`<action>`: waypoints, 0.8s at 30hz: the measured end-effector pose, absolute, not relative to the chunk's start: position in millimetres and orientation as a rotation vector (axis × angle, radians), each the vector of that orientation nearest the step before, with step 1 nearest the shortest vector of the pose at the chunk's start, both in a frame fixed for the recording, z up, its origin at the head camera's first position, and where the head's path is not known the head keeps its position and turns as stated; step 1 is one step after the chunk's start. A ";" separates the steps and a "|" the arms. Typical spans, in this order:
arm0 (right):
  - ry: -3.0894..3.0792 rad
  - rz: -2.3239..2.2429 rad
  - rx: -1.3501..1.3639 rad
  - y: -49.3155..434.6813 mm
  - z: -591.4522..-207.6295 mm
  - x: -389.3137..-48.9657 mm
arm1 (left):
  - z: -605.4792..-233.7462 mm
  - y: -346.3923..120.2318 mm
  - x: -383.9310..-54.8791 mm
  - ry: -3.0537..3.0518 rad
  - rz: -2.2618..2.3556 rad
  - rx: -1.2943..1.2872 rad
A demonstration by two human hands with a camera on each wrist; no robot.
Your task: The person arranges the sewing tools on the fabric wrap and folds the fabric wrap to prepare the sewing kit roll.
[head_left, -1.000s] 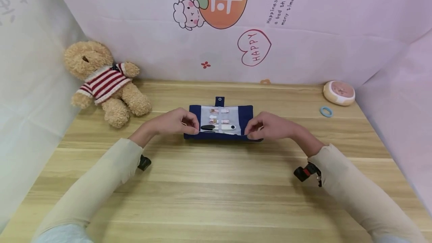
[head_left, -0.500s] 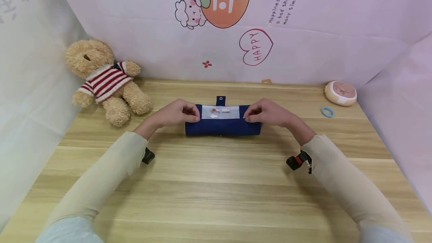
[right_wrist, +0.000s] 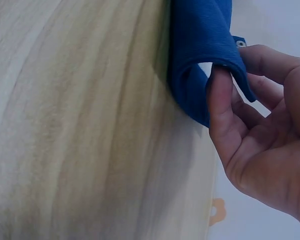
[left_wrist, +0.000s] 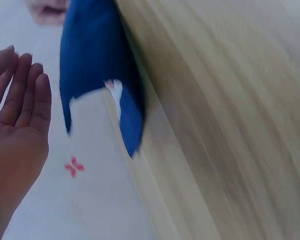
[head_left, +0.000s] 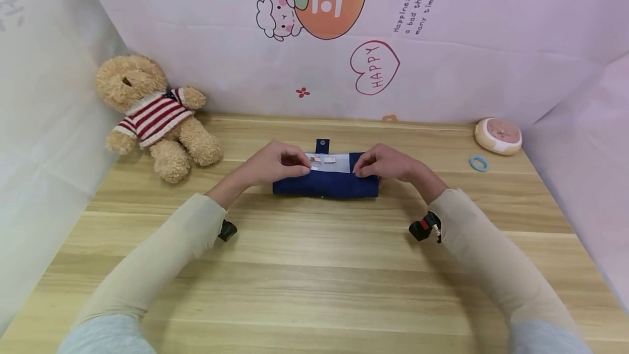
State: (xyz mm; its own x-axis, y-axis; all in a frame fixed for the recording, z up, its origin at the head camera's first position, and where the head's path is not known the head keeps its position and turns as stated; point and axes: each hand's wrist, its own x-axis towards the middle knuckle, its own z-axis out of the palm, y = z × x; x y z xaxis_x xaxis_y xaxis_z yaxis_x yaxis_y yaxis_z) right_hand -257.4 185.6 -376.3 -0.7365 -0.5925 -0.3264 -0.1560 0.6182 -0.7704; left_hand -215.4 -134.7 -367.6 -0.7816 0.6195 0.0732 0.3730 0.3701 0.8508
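A navy fabric roll-up pouch lies partly rolled, its pale inner panel showing small strapped items. A tab with a metal snap sticks out at the far side. My left hand hovers over the pouch's left half, thumb and fingertips close to a small white piece. The left wrist view has that hand with fairly straight fingers, beside the rolled fabric. My right hand pinches the right end of the folded edge; in the right wrist view one finger is tucked inside the roll.
A teddy bear in a striped sweater leans at the back left. A light-blue ring and a rounded pink-and-cream object sit at the back right. Printed cloth walls in the wooden table.
The pouch's near edge has been folded away from me, covering the black-and-white tool and lower items. My left hand then slid rightward off the left end; the right hand stayed at its edge.
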 end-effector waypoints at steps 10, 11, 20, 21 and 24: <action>2.415 -0.973 -0.707 183.6 -380.4 -255.6 | -382.1 -118.7 -206.5 2.494 0.906 1.133; 2.472 -0.956 -0.768 182.2 -378.9 -253.5 | -383.3 -119.1 -206.3 2.496 0.896 1.139; 2.634 -0.887 -1.251 163.4 -370.3 -223.2 | -387.8 -120.3 -209.5 2.499 0.892 1.121; 2.618 -0.835 -1.269 161.4 -372.4 -220.3 | -387.7 -120.2 -209.6 2.500 0.890 1.118; 2.607 -0.649 -1.251 155.9 -378.8 -212.9 | -387.2 -119.3 -209.4 2.510 0.867 1.106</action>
